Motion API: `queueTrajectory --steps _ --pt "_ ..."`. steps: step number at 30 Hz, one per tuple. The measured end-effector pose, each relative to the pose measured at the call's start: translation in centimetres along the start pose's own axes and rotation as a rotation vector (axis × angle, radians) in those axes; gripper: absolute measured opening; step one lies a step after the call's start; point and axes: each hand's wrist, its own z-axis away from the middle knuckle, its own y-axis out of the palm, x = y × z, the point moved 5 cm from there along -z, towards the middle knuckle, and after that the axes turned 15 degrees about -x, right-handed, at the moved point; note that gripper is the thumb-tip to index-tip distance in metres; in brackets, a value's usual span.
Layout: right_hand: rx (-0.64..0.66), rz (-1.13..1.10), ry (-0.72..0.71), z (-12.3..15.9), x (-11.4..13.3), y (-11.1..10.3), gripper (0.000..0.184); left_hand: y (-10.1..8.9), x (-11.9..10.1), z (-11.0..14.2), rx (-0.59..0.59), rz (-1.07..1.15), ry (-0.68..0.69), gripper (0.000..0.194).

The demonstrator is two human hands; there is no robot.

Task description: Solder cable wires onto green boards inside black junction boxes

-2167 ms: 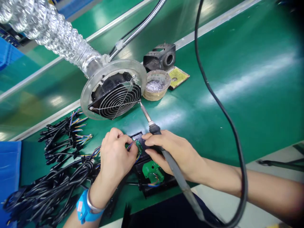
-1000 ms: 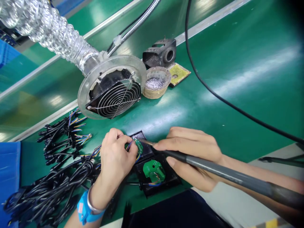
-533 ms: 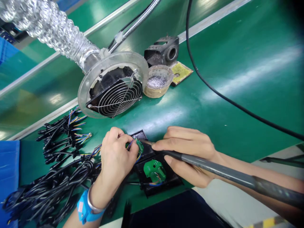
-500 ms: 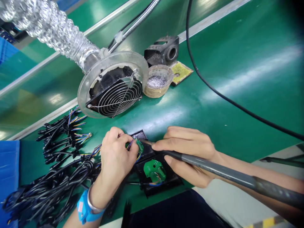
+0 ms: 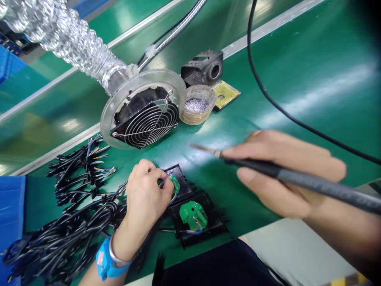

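Note:
My right hand [image 5: 285, 171] grips a soldering iron [image 5: 253, 163], whose tip points left, in the air above the mat and apart from the boards. My left hand [image 5: 149, 190] is closed in a pinch on a thin purple wire [image 5: 163, 181] at the edge of a small green circuit board [image 5: 175, 184]. That board sits over an open black plastic case [image 5: 185, 188]. The nearer black case [image 5: 190, 238] holds a larger green circuit board [image 5: 189, 212] with coloured wires. My fingers hide part of the small board.
Left of my hands lies a heap of black cables [image 5: 86, 222] with stripped coloured ends. A fume extractor fan [image 5: 151, 123] hangs above. Behind stand a bowl of solder bits [image 5: 198, 115], an iron stand [image 5: 205, 69] and a yellow sponge [image 5: 228, 95]. A black cord [image 5: 285, 113] arcs at right.
My right hand has drawn the soldering iron up and to the right, away from the small circuit board. My left hand stays in place with the wire.

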Motion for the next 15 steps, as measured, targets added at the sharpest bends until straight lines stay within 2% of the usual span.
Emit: queueTrajectory --steps 2,4,7,10,15 --pt "-0.085 0.178 -0.071 -0.6 -1.5 -0.3 0.023 0.0 0.0 0.0 -0.002 0.002 0.005 0.012" --pt "-0.093 0.290 -0.077 -0.7 -3.1 0.0 0.025 -0.1 -0.1 0.0 -0.005 0.001 0.005 0.012" --pt "-0.100 0.280 -0.039 0.0 -4.1 0.5 0.026 -0.1 -0.1 0.0 0.001 -0.002 0.003 0.013" --pt "-0.132 0.190 0.011 1.3 -2.9 0.9 0.031 -0.1 -0.1 -0.1 0.015 -0.009 -0.008 0.012" --pt "0.048 -0.009 0.082 3.8 0.2 3.2 0.018 -0.1 -0.2 -0.1 0.022 -0.037 0.014 0.012"
